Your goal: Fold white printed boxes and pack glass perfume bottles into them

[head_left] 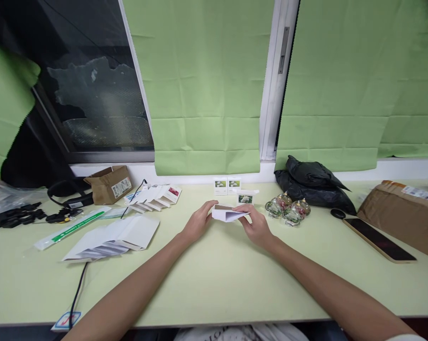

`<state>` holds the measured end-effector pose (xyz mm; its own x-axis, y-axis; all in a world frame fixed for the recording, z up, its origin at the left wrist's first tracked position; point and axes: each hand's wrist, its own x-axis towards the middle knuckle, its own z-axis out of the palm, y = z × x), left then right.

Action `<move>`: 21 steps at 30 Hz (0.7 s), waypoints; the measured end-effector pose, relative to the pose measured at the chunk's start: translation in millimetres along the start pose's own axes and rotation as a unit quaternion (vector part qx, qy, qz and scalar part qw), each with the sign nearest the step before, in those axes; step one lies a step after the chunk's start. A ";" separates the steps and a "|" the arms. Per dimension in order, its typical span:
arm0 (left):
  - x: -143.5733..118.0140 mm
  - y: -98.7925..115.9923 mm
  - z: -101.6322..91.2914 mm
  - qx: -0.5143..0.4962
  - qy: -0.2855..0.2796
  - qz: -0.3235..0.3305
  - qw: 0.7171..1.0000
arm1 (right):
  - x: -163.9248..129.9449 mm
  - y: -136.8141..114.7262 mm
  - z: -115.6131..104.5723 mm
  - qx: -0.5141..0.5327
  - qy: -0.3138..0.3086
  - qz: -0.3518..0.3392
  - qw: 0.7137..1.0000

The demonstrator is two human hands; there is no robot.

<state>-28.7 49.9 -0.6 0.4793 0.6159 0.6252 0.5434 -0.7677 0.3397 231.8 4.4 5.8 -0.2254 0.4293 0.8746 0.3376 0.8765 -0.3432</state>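
A small white paper box [224, 215], its near end open with flaps showing, is held just above the table between my two hands. My left hand [199, 222] grips its left side, fingers at the far edge and thumb nearer me. On the right, my right hand [257, 228] pinches a flap between thumb and fingers. Just behind stands a white box with a flower picture [245, 198], its top flap raised. Two similar picture boxes [227, 185] stand side by side against the wall. Several clear-wrapped, colourful ornaments [288, 208] lie right of my right hand.
Flattened white boxes lie in a near stack [114, 237] and a far stack [155, 196] at left. A black cable [79, 289], a green-and-white packet [74, 229] and a small cardboard box [109, 184] are there too. Black bags [311, 184], a phone [379, 239] and a carton [402, 215] occupy the right.
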 end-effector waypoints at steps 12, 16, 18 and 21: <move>1.1 2.5 -1.9 0.010 -0.002 0.008 1.000 | 0.7 -2.8 2.6 0.055 0.026 0.110 0.992; 1.1 4.9 -0.4 -0.004 -0.012 0.020 1.000 | 1.0 -5.9 6.1 0.088 0.029 0.142 0.985; 0.7 3.7 0.1 -0.005 -0.014 0.007 1.000 | 1.1 -4.0 6.3 0.095 0.031 0.158 0.982; -0.2 -0.4 0.6 -0.007 0.001 -0.022 1.000 | 1.4 1.6 3.7 0.083 0.036 0.165 0.982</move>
<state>-28.6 50.2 -1.3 0.4535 0.6485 0.6114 0.5544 -0.7424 0.3762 228.6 7.3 5.2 -0.0621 0.6854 0.7255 0.2270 0.7176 -0.6585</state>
